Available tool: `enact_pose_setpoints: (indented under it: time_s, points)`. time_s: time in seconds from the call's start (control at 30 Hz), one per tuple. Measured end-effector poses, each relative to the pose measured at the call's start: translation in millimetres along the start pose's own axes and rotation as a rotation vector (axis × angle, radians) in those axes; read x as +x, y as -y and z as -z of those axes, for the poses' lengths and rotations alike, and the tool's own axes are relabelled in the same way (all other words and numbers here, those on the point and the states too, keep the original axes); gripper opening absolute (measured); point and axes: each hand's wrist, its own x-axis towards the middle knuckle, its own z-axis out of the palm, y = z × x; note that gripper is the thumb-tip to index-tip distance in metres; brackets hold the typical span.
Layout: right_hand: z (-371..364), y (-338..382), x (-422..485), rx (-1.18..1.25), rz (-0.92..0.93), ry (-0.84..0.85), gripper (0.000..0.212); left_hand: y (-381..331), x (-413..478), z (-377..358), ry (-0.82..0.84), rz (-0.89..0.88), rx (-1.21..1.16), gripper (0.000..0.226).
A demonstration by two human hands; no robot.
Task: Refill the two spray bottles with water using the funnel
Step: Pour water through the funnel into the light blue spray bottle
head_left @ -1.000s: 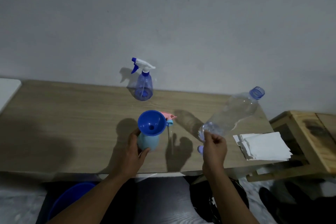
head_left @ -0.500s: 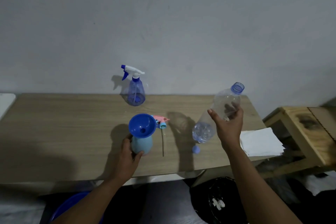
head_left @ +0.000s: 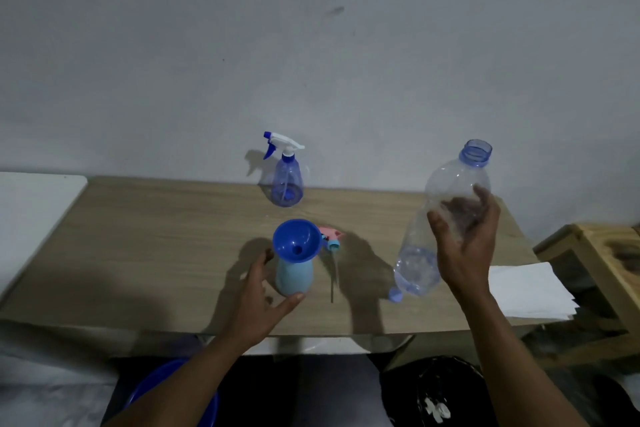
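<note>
Left hand [head_left: 261,291]: fingers spread and loose, cupped beside pale-blue spray bottle [head_left: 294,276]; thumb tip touches its base, palm apart from it. That bottle upright near table [head_left: 156,253] front edge, middle; blue funnel [head_left: 298,246] seated in its neck. Pink sprayer head [head_left: 330,239] lies just right of it.

Right hand [head_left: 464,246]: fingers wrapped round clear water bottle [head_left: 446,218], uncapped, tilted, mouth up, over the front right part of the table. Blue cap [head_left: 394,295] on table under its base.

Second spray bottle [head_left: 285,180]: back edge, sprayer on.

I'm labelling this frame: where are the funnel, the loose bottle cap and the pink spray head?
Funnel [head_left: 294,240], head view, inner bowl wall.
Bottle cap [head_left: 395,295], head view, its top.
Pink spray head [head_left: 328,232], head view, pink trigger body.
</note>
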Motion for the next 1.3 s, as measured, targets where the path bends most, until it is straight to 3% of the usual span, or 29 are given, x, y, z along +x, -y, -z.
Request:
enact_pose_setpoints:
  time_s: [0.17,0.37,0.5,0.87,1.3]
  points:
    - [-6,28,-3,-0.144,0.092,0.319,0.083,-22,6,11,-0.072,-0.13,0.071,0.109]
    - [-13,40,-15,-0.393,0.116,0.707,0.09,-53,15,7,-0.094,-0.229,0.088,0.085]
    - [-15,44,-19,-0.564,0.142,0.884,0.095,-54,20,5,-0.143,-0.212,0.113,0.081]
    - [-13,58,-12,-0.836,0.09,1.043,0.093,-60,26,3,-0.118,-0.187,0.105,0.057]
    - [-16,70,-7,-1.052,0.135,1.063,0.091,-62,23,8,-0.096,-0.211,0.119,0.059]
